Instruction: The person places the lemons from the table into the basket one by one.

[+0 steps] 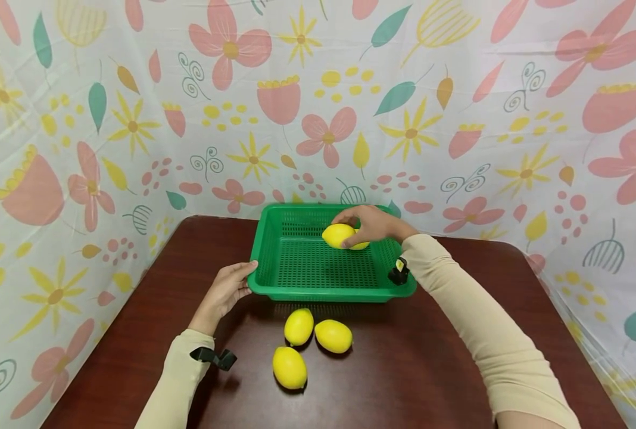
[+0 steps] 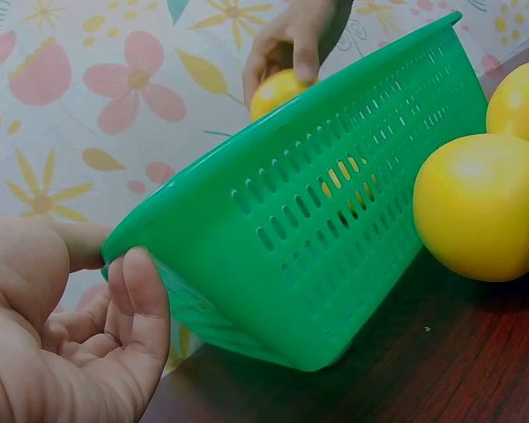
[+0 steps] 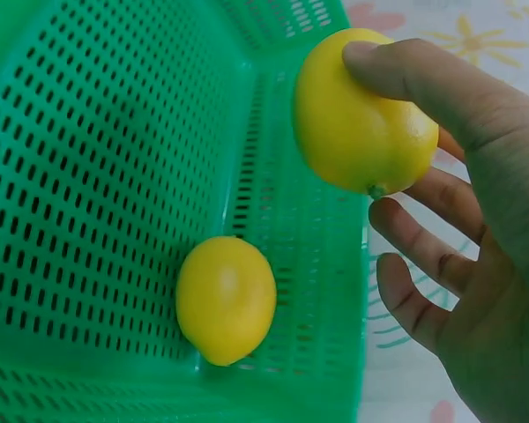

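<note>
A green perforated plastic basket (image 1: 326,295) stands on the table. My left hand (image 1: 227,292) pinches its left rim; in the left wrist view the thumb and fingers (image 2: 141,291) meet around the rim corner. Over the basket's right half, my right hand (image 1: 371,223) holds a yellow lemon (image 1: 337,236) between thumb and fingers. The right wrist view shows this lemon (image 3: 357,119) above the basket wall, its stem end downward. Below it a second lemon (image 3: 227,300) lies inside the basket, partly covered by the hand in the head view.
Three lemons lie on the dark wood table (image 1: 414,369) in front of the basket: one (image 1: 299,327) near its front wall, one (image 1: 334,336) to the right, one (image 1: 290,368) closer to me. A flower-print cloth (image 1: 329,137) hangs behind and at both sides.
</note>
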A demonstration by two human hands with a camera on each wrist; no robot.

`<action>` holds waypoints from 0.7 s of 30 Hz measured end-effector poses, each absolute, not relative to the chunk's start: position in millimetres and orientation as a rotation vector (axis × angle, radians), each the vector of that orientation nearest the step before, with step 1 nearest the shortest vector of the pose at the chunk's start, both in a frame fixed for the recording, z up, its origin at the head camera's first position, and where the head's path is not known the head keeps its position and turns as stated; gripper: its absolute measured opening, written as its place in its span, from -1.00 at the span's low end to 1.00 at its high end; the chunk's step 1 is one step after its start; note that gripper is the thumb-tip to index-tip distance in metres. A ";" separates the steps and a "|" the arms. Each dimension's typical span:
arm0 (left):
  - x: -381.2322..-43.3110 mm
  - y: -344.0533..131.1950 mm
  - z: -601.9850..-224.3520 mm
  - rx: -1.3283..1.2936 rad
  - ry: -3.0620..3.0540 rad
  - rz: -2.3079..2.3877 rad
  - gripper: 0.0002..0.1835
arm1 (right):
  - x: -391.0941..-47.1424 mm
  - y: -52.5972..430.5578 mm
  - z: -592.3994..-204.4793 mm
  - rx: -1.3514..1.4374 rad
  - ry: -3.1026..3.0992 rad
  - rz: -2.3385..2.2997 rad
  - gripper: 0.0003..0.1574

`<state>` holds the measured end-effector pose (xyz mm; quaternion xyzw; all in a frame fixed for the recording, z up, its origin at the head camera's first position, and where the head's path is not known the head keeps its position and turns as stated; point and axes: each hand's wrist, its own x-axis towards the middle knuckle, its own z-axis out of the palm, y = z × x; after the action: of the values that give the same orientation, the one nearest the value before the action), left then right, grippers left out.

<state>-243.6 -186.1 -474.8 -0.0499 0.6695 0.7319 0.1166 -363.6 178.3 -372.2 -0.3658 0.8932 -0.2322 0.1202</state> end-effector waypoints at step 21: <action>-244.6 -186.4 -475.9 -0.138 1.987 2.151 -0.50 | -400.2 143.7 -432.3 -0.950 2.754 -0.532 -0.25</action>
<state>-244.6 -186.4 -475.9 -0.0467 0.6740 0.7298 0.1048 -400.2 143.7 -432.3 -0.3194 0.9262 -0.1789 0.0902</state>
